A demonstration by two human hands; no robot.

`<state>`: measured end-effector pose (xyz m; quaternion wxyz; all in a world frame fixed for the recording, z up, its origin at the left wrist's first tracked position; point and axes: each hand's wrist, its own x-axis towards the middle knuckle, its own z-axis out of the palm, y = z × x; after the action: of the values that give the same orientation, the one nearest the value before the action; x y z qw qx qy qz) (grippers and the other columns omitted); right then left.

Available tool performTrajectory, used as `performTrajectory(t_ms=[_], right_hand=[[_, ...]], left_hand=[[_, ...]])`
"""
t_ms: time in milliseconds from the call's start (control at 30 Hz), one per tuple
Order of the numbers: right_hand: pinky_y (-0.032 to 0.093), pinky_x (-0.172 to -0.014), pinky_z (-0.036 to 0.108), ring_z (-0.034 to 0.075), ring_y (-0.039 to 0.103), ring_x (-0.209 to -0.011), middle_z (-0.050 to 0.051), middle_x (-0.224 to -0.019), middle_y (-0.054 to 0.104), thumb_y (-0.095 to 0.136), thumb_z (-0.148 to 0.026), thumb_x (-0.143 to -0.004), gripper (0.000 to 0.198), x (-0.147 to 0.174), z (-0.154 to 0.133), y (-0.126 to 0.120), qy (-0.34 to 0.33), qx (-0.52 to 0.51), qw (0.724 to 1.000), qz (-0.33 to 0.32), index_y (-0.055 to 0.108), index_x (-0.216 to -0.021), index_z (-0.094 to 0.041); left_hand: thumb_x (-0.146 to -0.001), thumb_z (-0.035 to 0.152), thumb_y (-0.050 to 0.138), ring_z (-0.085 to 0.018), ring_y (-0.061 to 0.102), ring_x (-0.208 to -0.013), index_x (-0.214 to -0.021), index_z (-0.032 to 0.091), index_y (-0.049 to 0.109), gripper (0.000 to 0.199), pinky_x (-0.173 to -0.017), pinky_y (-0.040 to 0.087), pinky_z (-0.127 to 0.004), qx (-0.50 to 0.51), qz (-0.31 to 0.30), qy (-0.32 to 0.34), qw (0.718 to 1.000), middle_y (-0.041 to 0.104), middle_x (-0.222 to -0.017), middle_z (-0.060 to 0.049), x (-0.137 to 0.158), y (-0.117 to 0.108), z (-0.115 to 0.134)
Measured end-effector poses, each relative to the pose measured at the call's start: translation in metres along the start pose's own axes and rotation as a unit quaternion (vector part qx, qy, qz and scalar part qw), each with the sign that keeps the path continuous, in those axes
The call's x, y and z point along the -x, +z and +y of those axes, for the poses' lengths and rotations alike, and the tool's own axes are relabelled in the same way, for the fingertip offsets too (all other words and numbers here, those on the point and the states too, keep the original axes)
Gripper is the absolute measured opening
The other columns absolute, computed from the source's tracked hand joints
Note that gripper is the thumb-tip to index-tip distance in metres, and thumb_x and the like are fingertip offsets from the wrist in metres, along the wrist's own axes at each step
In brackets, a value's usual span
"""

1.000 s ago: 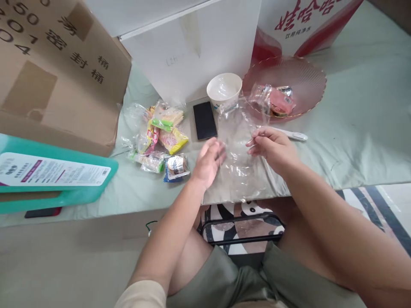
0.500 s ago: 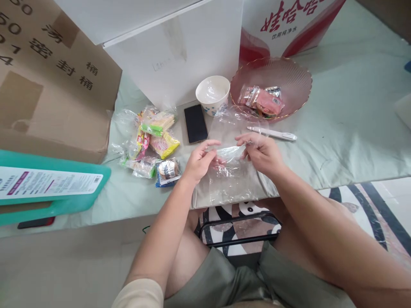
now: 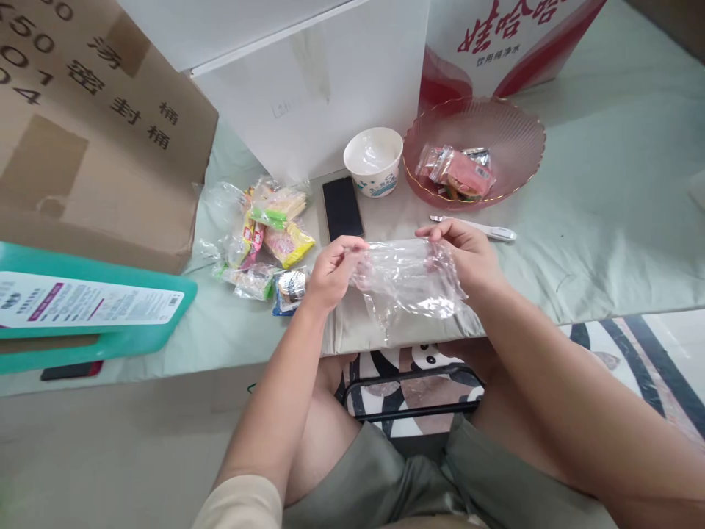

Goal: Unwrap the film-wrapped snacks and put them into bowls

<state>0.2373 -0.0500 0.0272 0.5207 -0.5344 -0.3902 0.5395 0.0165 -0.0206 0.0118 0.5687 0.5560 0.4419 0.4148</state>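
A clear plastic bag (image 3: 413,283) is stretched between my two hands above the table's near edge, folded or bunched along its top. My left hand (image 3: 334,272) pinches the bag's left end between thumb and fingers. At the other end, my right hand (image 3: 465,253) grips the bag, some fingers behind the film. Just beyond the hands lie a black phone (image 3: 342,208) and a white utility knife (image 3: 496,233). A white paper bowl (image 3: 374,162) with something clear inside stands behind the phone.
Several wrapped snacks (image 3: 264,231) are heaped on the left. A pink ribbed glass bowl (image 3: 518,158) holds small packets. White (image 3: 313,88) and brown cardboard boxes (image 3: 110,162) line the back and left, with a green jug (image 3: 137,323) lying near the front. The table has a pale green cloth (image 3: 606,206).
The bag, spread lower and flatter on the table before, is now lifted and gathered between both hands. The whole view has shifted slightly.
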Motion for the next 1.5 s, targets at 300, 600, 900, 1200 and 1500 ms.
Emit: performTrajectory(t_ms=[300,600,900,1200,1500], right_hand=[[0.05,-0.062,0.034,0.014,0.059,-0.068,0.004,-0.124,0.065,0.054,-0.039,-0.079,0.023,-0.012,0.006,-0.005,0.024,-0.021,0.999,0.039,0.053,-0.1,-0.028],[0.054,-0.075,0.037,0.016,0.061,-0.078,0.006,-0.133,0.057,0.072,-0.028,-0.07,0.06,-0.005,0.014,0.001,0.018,0.053,0.998,0.018,0.047,-0.124,-0.033],[0.051,-0.081,0.036,0.02,0.064,-0.082,0.004,-0.085,0.068,0.079,-0.048,-0.067,0.036,0.001,0.013,0.015,0.099,-0.061,0.986,-0.123,0.059,-0.082,-0.022],[0.049,-0.065,0.03,0.015,0.061,-0.069,0.0,-0.08,0.066,0.08,-0.045,-0.066,0.036,0.002,0.01,0.013,0.113,-0.079,0.986,-0.09,0.059,-0.085,-0.023],[0.036,-0.047,0.027,0.011,0.048,-0.049,-0.004,-0.06,0.057,0.076,-0.048,-0.074,0.032,0.0,0.015,0.013,0.085,0.012,0.995,-0.05,0.061,-0.083,-0.022]], left_hand=[[-0.08,0.029,0.061,-0.013,0.062,-0.07,-0.078,0.021,0.067,0.01,-0.061,0.054,-0.025,0.005,0.035,0.036,0.999,0.067,-0.081,-0.003,-0.005,-0.005,-0.004],[-0.068,0.019,0.069,-0.012,0.066,-0.073,-0.097,0.023,0.059,0.031,-0.055,0.051,-0.022,0.047,0.019,-0.055,0.997,0.059,-0.098,-0.001,-0.004,-0.002,0.004],[-0.07,0.031,0.078,-0.016,0.073,-0.083,-0.124,0.028,0.053,0.059,-0.07,0.058,-0.03,0.129,0.04,-0.045,0.99,0.067,-0.117,-0.005,-0.004,-0.003,0.004],[-0.067,0.037,0.082,-0.021,0.074,-0.074,-0.092,0.018,0.064,0.036,-0.057,0.053,-0.027,0.094,-0.017,-0.183,0.978,0.077,-0.087,-0.006,0.003,0.009,0.01],[-0.066,0.028,0.082,-0.013,0.066,-0.055,-0.094,0.015,0.067,0.034,-0.051,0.049,-0.022,0.005,-0.05,-0.209,0.977,0.071,-0.069,-0.002,0.001,-0.004,0.012]])
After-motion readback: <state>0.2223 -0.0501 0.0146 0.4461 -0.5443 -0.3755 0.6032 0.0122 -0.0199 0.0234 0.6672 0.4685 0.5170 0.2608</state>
